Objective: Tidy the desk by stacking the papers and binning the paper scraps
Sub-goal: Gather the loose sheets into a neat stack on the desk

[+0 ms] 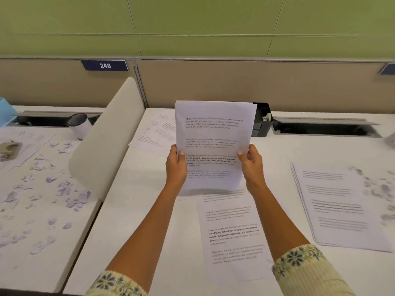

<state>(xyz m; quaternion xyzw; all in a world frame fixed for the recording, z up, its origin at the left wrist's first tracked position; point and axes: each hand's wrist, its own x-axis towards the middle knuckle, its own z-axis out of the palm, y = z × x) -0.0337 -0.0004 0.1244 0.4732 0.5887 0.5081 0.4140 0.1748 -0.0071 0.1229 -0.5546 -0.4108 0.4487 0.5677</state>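
I hold a thin stack of printed sheets point(213, 133) upright over the middle of the white desk point(154, 210). My left hand point(176, 165) grips its left edge and my right hand point(251, 163) grips its right edge, thumbs on the front. Its lower edge stands just above the desk. A single printed sheet point(233, 233) lies flat below it. More sheets point(156, 131) lie at the back left, and another pile point(337, 206) lies at the right. Paper scraps point(382, 189) sit at the far right edge.
A rounded beige divider point(106, 142) separates this desk from the left one, which is strewn with several paper scraps point(64, 189) and holds a white cup-like bin point(80, 126). A black organiser point(261, 120) stands at the back beside a cable trough point(324, 127).
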